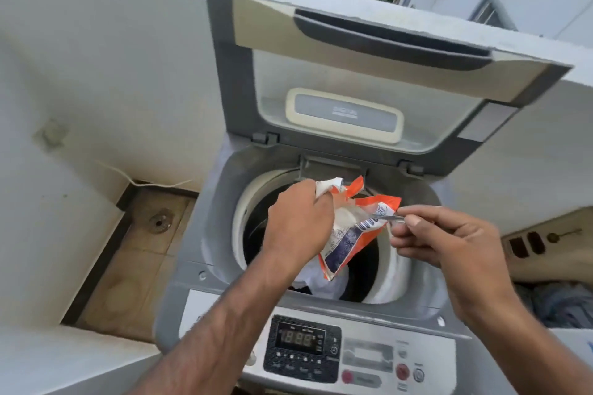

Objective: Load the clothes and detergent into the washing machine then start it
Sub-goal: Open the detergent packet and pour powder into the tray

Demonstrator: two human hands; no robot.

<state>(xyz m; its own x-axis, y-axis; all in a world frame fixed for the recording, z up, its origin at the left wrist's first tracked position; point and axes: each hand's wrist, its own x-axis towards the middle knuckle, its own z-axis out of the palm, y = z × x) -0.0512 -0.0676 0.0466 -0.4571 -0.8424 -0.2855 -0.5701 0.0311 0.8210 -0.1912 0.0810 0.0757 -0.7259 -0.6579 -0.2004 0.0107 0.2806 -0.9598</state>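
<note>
Holding a detergent packet over the open drum of a top-loading washing machine.

At the frame's centre, the left hand is closed around the crumpled top of the orange, white and blue packet, which hangs tilted above the drum. At three o'clock from it, the right hand pinches a thin metal tool, perhaps a spoon handle, whose tip meets the packet's torn mouth. White clothes lie inside the drum, directly below. The grey lid stands raised at twelve o'clock. The control panel, at six o'clock, shows lit digits.
</note>
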